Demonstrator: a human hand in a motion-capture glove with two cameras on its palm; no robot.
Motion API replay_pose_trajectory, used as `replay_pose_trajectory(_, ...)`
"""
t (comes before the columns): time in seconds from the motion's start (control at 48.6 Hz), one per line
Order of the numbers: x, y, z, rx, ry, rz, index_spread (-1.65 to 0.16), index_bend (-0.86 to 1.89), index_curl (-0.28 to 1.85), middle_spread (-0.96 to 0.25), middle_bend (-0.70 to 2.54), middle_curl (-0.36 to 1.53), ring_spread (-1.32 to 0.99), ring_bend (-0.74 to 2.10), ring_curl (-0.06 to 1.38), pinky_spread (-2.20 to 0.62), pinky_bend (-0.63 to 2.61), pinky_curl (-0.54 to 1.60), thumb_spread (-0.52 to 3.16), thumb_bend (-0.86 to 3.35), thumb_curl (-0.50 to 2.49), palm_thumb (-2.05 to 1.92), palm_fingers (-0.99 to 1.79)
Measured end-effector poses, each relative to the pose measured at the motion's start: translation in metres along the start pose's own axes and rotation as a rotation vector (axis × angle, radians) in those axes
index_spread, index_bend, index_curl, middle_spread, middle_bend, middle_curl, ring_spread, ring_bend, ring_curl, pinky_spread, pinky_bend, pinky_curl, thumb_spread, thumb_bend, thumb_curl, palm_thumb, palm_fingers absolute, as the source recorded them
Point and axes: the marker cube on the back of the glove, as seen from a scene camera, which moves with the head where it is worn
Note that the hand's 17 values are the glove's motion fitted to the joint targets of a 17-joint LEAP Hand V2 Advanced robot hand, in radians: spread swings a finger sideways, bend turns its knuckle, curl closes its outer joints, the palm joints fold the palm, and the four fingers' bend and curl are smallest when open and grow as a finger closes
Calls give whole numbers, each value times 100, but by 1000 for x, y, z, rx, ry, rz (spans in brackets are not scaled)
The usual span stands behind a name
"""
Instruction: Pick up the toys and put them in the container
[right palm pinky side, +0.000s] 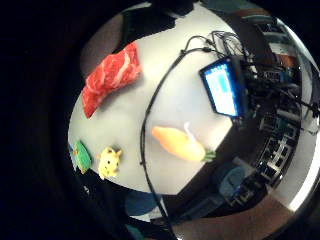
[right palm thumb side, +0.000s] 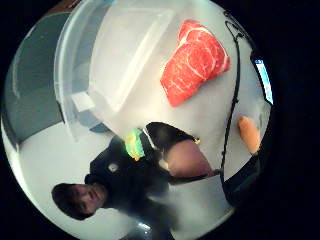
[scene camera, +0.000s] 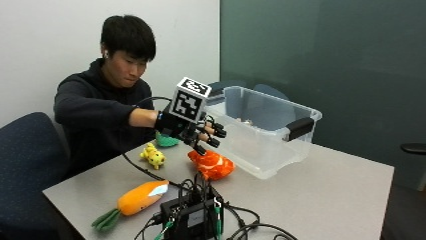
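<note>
Hovering above the surface (scene camera: 319, 190), the person's gloved right hand (scene camera: 190, 127) hangs with its fingers (scene camera: 214, 134) loosely spread and holding nothing, poised just over the red-and-white meat toy (scene camera: 210, 165). That toy lies on the surface right beside the clear plastic container (scene camera: 266, 127), close to its near wall; the container stands toward the far edge, a black latch on its end. A small yellow spotted toy (scene camera: 153, 156) sits near the edge where the person is seated, and a green toy (scene camera: 166, 141) lies just beyond it, partly hidden behind the hand. An orange carrot toy (scene camera: 136, 198) with green leaves rests close to the near corner, well apart from the container. Next to the carrot, a black device (scene camera: 193, 215) with tangled cables occupies the near edge.
</note>
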Motion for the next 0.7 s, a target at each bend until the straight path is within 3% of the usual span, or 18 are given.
replay_pose_trajectory(0.268, -1, -33, 23, -52, -13, -54, -24, 11, 9, 1, 11, 6, 0, 14, 4, 4, 79, 25, 96, 1, 12, 6, -30)
replay_pose_trajectory(0.556, -14, -57, 65, -98, -40, -107, -27, 10, 13, 1, 10, 11, 1, 16, 8, 5, 86, 30, 112, -2, 19, 3, -28)
replay_pose_trajectory(0.7, -21, -63, 83, -28, -61, -127, -29, 14, 15, 1, 4, 10, 4, 17, 10, 7, 102, 35, 114, -1, 23, 3, -21)
